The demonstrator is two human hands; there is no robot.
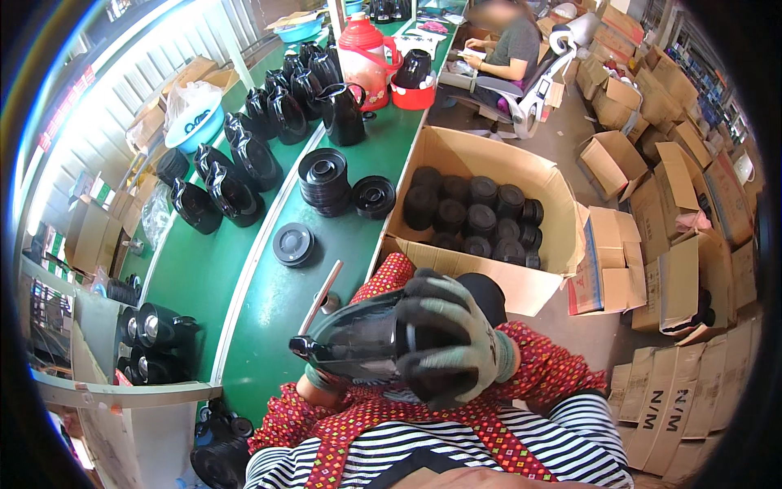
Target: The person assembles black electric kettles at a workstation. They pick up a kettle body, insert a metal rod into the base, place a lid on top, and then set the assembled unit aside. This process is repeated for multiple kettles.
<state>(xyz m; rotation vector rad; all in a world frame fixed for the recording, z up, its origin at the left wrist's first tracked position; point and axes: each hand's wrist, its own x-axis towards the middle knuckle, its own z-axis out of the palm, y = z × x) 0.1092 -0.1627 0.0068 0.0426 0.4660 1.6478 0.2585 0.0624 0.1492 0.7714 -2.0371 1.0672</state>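
Observation:
A glossy black jug body (358, 346) lies sideways in front of my chest, its spout end pointing left. My right hand (452, 342), in a grey and dark work glove, is closed over the jug's wide right end, fingers spread round it. My gloved left hand (346, 322) holds the jug from behind and below; most of its fingers are hidden. Just beyond the jug, a slim metal rod (322, 297) slants up from the bench. On the green bench beyond stand a stack of black ringed discs (323, 183), another black disc (374, 197) and a flat dark lid (293, 244).
Several black jugs (281, 114) stand at the far left by a red thermos (358, 57). An open carton (489, 155) of round black parts is at the bench's right edge. Cartons (684, 196) crowd the right. A seated person (513, 45) works farther off.

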